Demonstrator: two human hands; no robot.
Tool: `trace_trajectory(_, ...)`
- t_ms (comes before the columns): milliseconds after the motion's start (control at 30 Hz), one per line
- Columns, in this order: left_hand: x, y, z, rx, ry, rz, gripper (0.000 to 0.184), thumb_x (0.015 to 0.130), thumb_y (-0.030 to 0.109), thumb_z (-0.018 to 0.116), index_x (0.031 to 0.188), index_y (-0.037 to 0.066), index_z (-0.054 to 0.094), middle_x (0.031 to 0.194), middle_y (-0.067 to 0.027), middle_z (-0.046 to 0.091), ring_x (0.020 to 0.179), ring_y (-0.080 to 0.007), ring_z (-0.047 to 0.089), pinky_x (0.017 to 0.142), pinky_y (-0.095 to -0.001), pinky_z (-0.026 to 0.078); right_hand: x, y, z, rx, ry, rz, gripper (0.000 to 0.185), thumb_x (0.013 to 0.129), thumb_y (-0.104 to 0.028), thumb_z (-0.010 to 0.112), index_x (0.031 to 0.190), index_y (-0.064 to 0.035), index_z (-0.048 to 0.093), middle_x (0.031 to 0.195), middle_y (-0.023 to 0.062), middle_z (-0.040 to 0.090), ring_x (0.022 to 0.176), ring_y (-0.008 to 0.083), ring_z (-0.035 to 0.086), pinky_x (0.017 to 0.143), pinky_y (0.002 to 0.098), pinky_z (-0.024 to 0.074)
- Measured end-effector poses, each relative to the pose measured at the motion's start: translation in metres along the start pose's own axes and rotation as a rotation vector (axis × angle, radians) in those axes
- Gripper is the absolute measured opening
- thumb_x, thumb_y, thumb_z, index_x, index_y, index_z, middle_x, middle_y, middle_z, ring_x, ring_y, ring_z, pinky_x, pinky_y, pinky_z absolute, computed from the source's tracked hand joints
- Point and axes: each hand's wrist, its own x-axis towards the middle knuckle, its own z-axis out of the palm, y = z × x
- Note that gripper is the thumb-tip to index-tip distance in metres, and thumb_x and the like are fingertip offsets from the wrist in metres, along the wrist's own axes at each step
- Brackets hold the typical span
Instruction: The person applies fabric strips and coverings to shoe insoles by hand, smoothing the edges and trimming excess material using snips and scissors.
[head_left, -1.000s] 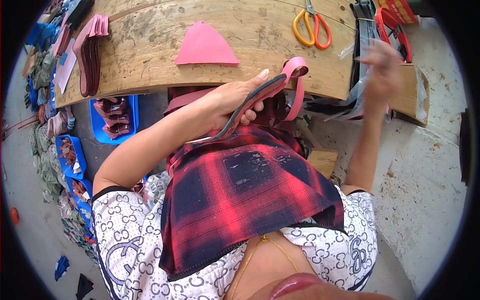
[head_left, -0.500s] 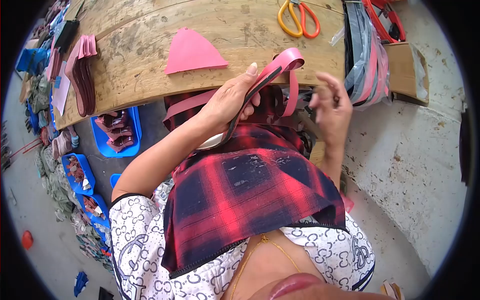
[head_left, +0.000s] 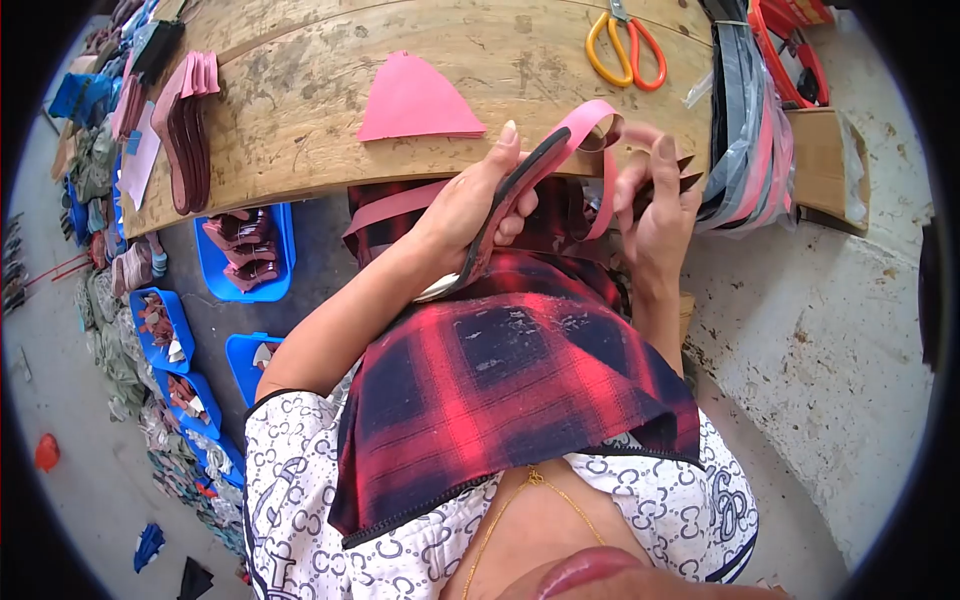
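Observation:
My left hand is wrapped round a curved, sole-shaped piece with a dark edge, its thumb along the upper side. A pink strip loops from the far end of the piece and hangs down over the apron. To the right of the loop, my right hand is closed round a small dark tool with two pointed tips that stand apart. Its fingertips are near the strip; whether they touch it I cannot tell. A stack of pink pieces lies on the wooden table beyond.
Orange-handled scissors lie on the wooden table, with curved maroon pieces at its left. Blue trays stand below on the left. Plastic-wrapped strips hang at the table's right edge, beside a cardboard box.
My right hand has come in from the far right to the pink loop, and the dark tool now shows in it. My left hand keeps its hold on the sole-shaped piece.

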Motion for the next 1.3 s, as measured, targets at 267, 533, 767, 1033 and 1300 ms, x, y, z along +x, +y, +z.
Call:
trace_trajectory(267, 0.000, 0.000, -0.003, 0.055, -0.034, 0.092, 0.078, 0.089, 0.076, 0.032, 0.119, 0.009, 0.058, 0.070, 0.0015, 0.047, 0.053, -0.0055, 0.040, 0.047, -0.0201, 0.033, -0.014, 0.012, 0.006, -0.304, -0.247, 0.197, 0.051, 0.097, -0.048, 0.051, 0.080, -0.0012, 0.061, 0.058, 0.0012, 0.055, 0.042, 0.0061, 0.046, 0.042, 0.0215, 0.0354)
trace_trajectory(533, -0.003, -0.004, -0.004, -0.064, -0.097, 0.008, 0.074, 0.089, 0.075, 0.032, 0.111, 0.009, 0.056, 0.066, 0.0029, 0.042, 0.048, -0.0054, 0.035, 0.043, -0.0191, 0.028, 0.004, 0.015, 0.031, -0.220, -0.268, 0.121, 0.023, 0.087, -0.020, 0.071, 0.081, -0.0038, 0.057, 0.063, -0.0018, 0.053, 0.054, 0.0029, 0.045, 0.047, 0.0205, 0.0345)
trace_trajectory(767, -0.007, 0.004, -0.009, -0.112, -0.128, 0.002, 0.079, 0.084, 0.080, 0.035, 0.120, 0.013, 0.056, 0.069, 0.0027, 0.044, 0.051, -0.0054, 0.034, 0.046, -0.0198, 0.028, -0.011, 0.016, 0.009, -0.138, -0.231, 0.135, 0.013, 0.096, -0.015, 0.057, 0.102, -0.0035, 0.059, 0.067, 0.0023, 0.058, 0.049, 0.0040, 0.045, 0.045, 0.0195, 0.0348)
trace_trajectory(1033, -0.003, 0.002, -0.009, -0.018, -0.047, 0.095, 0.077, 0.085, 0.078, 0.035, 0.116, 0.012, 0.058, 0.069, 0.0016, 0.046, 0.050, -0.0053, 0.038, 0.044, -0.0190, 0.031, -0.015, 0.018, 0.007, -0.428, -0.369, 0.152, 0.017, 0.096, -0.016, 0.057, 0.093, -0.0008, 0.066, 0.071, 0.0019, 0.059, 0.050, 0.0042, 0.049, 0.043, 0.0199, 0.0352)
trace_trajectory(1300, 0.001, 0.001, 0.000, 0.020, -0.013, 0.091, 0.071, 0.088, 0.075, 0.036, 0.112, 0.013, 0.061, 0.070, 0.0023, 0.046, 0.051, -0.0057, 0.039, 0.046, -0.0197, 0.033, -0.012, 0.001, 0.015, -0.317, -0.152, -0.129, 0.029, 0.088, -0.004, 0.063, 0.116, -0.0036, 0.061, 0.068, -0.0042, 0.053, 0.061, 0.0023, 0.043, 0.055, 0.0215, 0.0369)
